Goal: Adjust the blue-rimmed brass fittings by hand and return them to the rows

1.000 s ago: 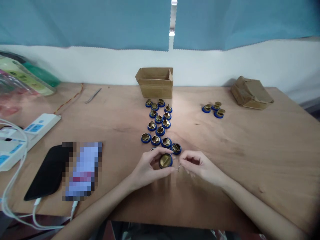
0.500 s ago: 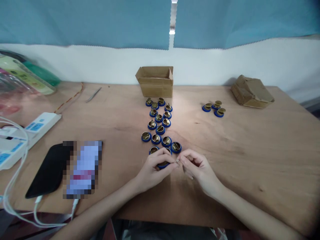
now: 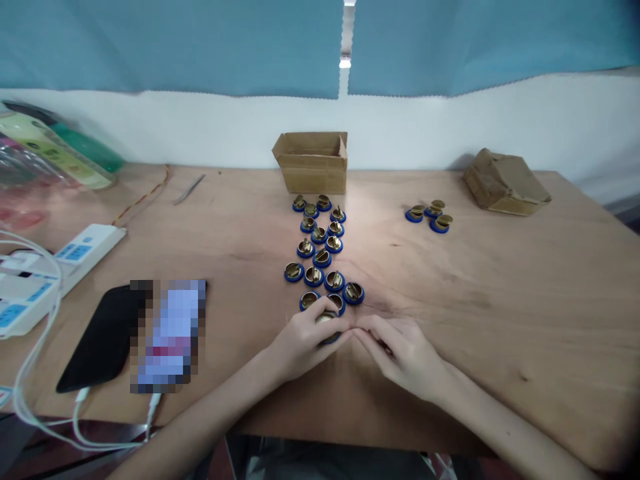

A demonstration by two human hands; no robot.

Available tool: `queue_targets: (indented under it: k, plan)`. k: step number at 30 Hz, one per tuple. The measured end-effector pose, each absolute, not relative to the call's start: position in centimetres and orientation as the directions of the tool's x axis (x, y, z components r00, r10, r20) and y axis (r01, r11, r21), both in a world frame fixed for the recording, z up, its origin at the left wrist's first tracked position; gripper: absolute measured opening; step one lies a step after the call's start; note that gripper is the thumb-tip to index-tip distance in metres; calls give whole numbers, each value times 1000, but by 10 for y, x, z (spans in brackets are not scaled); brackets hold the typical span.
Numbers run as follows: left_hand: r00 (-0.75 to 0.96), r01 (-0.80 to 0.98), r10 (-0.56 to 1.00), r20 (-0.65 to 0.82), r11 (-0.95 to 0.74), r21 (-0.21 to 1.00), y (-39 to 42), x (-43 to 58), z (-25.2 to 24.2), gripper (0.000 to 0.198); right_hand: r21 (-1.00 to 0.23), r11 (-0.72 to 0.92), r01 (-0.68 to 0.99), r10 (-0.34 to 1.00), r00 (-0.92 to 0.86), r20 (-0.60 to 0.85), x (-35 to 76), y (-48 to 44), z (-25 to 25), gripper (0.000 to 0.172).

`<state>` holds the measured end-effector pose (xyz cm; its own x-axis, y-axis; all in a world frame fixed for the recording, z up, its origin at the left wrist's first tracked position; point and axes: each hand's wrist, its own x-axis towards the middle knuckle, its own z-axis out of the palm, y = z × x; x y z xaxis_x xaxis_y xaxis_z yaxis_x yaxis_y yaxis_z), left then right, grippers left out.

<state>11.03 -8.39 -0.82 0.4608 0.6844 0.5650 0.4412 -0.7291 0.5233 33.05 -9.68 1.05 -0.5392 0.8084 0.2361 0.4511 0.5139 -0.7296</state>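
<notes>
My left hand (image 3: 303,343) is closed in a pinch, with its fingers arched over a round brass piece with a blue rim (image 3: 331,337), which they partly cover. Whether that piece is gripped or lies on the table beneath the fingers, I cannot tell. My right hand (image 3: 410,357) is also pinched shut, its thumb and forefinger tips meeting the left fingertips. Anything between these tips is too small to make out. Just beyond the hands, several similar blue-rimmed brass pieces (image 3: 314,275) with clip-like bars on top lie in a loose column.
An opened cardboard box (image 3: 315,175) stands behind the column. Three more brass pieces (image 3: 439,224) sit at right, near a crumpled carton (image 3: 507,187). At left are a power strip (image 3: 95,247), a black phone (image 3: 97,340), a blurred-out phone (image 3: 170,333), white cables and tweezers (image 3: 190,189).
My right hand has closed in on the left fingertips, its fingers now flatter. The small shiny bit seen between the hands before is now hidden. The brass pieces on the table stay put.
</notes>
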Motion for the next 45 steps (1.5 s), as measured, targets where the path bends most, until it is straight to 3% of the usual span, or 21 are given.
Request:
queue_targets:
  k: [3, 8, 13, 17, 23, 34, 39, 45]
  plan:
    - [473, 417, 691, 547, -723, 551, -85, 111, -10, 16, -788, 416, 454, 850, -501, 160, 331, -94, 13, 15]
    - [416, 385, 803, 426, -580, 718, -88, 110, -7, 62, -955, 67, 287, 934, -356, -41, 332, -84, 22, 29]
    - [424, 386, 831, 359, -525, 759, -91, 111, -10, 57, -987, -141, 77, 909, -386, -160, 334, -75, 25, 45]
    - [261, 334, 893, 367, -440, 834, -89, 115, -16, 56, -971, -234, -41, 874, -446, -192, 333, -76, 21, 44]
    - [161, 166, 971, 179, -206, 964, -83, 113, -12, 47, -913, -374, -161, 815, -526, -241, 325, -81, 16, 42]
    - [323, 117, 922, 211, -261, 958, -89, 115, -11, 48, -963, -238, -125, 782, -612, -114, 319, -84, 9, 33]
    - [326, 155, 895, 305, -369, 916, -87, 115, -9, 46, -999, -32, 32, 816, -577, -45, 321, -87, 9, 25]
    - [328, 250, 825, 460, -545, 800, -84, 113, -5, 45, -948, 235, 215, 813, -578, 71, 325, -90, 10, 13]
